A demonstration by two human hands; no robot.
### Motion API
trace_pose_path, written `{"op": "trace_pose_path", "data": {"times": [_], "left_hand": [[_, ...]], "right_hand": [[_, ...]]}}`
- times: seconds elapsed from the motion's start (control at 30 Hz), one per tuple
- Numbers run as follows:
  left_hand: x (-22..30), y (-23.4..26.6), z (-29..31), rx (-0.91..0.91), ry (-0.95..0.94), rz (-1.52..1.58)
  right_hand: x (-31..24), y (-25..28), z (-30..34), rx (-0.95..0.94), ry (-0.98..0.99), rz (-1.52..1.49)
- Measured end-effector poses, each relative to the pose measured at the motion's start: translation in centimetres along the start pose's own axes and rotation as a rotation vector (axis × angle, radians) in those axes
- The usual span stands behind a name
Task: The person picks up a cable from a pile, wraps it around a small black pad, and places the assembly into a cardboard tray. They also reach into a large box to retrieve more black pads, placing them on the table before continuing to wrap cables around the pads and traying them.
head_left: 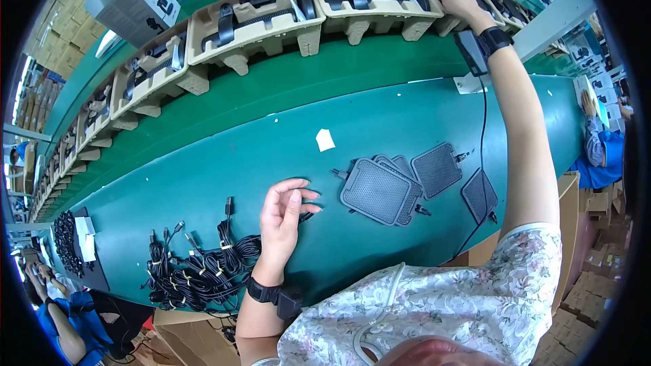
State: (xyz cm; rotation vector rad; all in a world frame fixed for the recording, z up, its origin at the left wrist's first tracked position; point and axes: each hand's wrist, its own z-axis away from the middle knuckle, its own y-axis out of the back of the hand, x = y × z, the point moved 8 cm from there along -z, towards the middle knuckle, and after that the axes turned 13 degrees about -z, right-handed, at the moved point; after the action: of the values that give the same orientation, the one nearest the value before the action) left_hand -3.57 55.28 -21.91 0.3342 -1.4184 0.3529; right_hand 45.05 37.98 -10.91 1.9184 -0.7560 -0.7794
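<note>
My left hand (280, 221) is over the table, palm turned inward, its fingers loosely curled and apart. Beside its fingertips a small black plug (306, 216) shows in part; the hand does not appear to grip it. My right arm stretches to the far side, where my right hand (458, 1) has its fingers bent over the end of a tan moulded-pulp tray (380, 13). Black straps and parts lie in that tray. Between my arms are several flat grey mesh-faced pads (377, 191) with short cable ends, some stacked. Bundled black cables (196, 274) lie left of my left hand.
A row of similar trays (254, 35) curves along the green conveyor (285, 78). Printed boxes (135, 3) stand behind it. A dark device (471, 53) on a post has a hanging cable. Small black parts (66, 244) lie far left. Other people sit at both sides.
</note>
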Motion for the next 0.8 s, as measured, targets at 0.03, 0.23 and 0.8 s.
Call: {"op": "trace_pose_path", "data": {"times": [0.03,0.23,0.8], "left_hand": [[-0.1,0.1,0.0,-0.004,0.004,0.000],[-0.3,0.5,0.2,-0.017,-0.018,0.015],[-0.8,2.2,0.6,-0.031,-0.026,0.008]], "right_hand": [[0.4,-0.2,-0.2,-0.045,0.031,-0.028],[-1.8,1.7,3.4,0.518,0.325,0.021],[2.8,-0.6,-2.6,0.037,-0.131,0.229]]}}
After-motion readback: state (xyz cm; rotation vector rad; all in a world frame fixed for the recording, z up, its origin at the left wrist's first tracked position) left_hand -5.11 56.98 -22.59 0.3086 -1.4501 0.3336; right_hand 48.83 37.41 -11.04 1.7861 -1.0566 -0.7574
